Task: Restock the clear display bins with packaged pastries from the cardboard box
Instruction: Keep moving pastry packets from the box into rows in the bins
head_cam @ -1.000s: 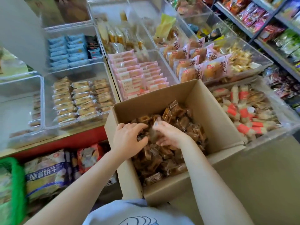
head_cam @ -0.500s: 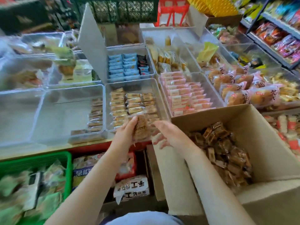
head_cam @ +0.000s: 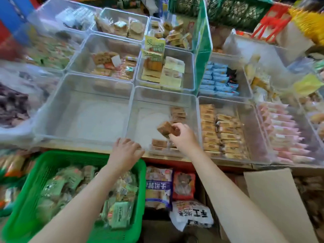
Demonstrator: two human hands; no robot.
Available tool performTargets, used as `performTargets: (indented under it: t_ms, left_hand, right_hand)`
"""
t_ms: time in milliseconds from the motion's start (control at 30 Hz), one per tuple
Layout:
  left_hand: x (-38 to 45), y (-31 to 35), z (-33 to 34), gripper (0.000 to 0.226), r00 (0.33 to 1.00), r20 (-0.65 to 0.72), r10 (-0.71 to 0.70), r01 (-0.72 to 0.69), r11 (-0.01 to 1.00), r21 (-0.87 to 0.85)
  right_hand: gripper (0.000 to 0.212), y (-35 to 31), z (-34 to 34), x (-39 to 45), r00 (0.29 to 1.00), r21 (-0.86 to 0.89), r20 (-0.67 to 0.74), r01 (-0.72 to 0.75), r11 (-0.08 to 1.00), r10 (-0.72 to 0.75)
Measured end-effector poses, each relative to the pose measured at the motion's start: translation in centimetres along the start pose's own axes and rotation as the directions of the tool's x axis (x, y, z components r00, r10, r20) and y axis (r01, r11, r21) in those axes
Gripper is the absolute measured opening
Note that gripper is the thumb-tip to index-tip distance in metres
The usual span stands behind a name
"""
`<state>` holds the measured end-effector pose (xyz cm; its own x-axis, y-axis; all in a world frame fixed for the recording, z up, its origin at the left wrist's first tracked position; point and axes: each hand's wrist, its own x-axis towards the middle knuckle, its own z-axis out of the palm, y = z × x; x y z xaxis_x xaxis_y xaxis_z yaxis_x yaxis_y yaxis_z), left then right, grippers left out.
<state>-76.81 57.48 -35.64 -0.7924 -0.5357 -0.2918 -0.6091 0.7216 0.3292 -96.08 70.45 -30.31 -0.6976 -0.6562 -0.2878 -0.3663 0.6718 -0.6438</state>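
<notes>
Holding a brown pastry (head_cam: 168,129) over the bin (head_cam: 133,109); label unreadable.

Bare forearms, no sleeves, ringless hands (head_cam: 184,137)

Little print is showing clearly. The white bag (head_cam: 192,216) below the bench is carrying large black characters, upside down to the camera, reading 手工. The blue-and-white bag (head_cam: 158,187) beside it is bearing white characters, also inverted, too blurred to read surely. Labels on the binned packets are staying illegible.
</notes>
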Motion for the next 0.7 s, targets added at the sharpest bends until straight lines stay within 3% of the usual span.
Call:
performTargets:
  t_ms: [100, 233, 433, 500, 567, 700]
  left_hand:
    - [-0.2, -1.4, 1.4, 0.064, 0.995, -0.032, 0.097, -0.097, 0.995, 0.005]
    - [-0.2, -1.8, 1.8, 0.061, 0.989, -0.073, 0.129, -0.133, 0.990, -0.048]
    - [-0.2, -1.8, 2.0, 0.056, 0.991, -0.083, 0.100, -0.106, 0.992, -0.063]
    - [-0.3, -1.8, 2.1, 0.054, 0.993, -0.076, 0.091, -0.096, 0.994, -0.061]
    - [-0.3, -1.7, 1.9, 0.056, 0.995, -0.070, 0.074, -0.078, 0.995, -0.057]
    - [-0.2, -0.4, 1.4, 0.053, 0.997, -0.077, 0.000, -0.007, 0.995, -0.099]
  right_hand:
    - [0.038, -0.2, 3.5, 3.2, 0.999, -0.219, 0.031, 0.013, 0.976, -0.006]
    - [0.039, 0.5, 6.0, 5.1, 0.989, -0.511, 0.138, 0.022, 0.859, 0.057]
    - [0.053, -0.7, 7.0, 6.0, 0.943, -0.739, 0.284, 0.100, 0.666, 0.174]
    - [0.060, -0.5, 6.9, 5.9, 0.923, -0.726, 0.326, 0.106, 0.679, 0.204]
    - [0.067, -0.4, 6.6, 5.4, 0.918, -0.633, 0.337, 0.057, 0.772, 0.208]
    - [0.054, -0.5, 3.1, 1.0, 0.996, -0.179, 0.082, -0.031, 0.983, 0.047]
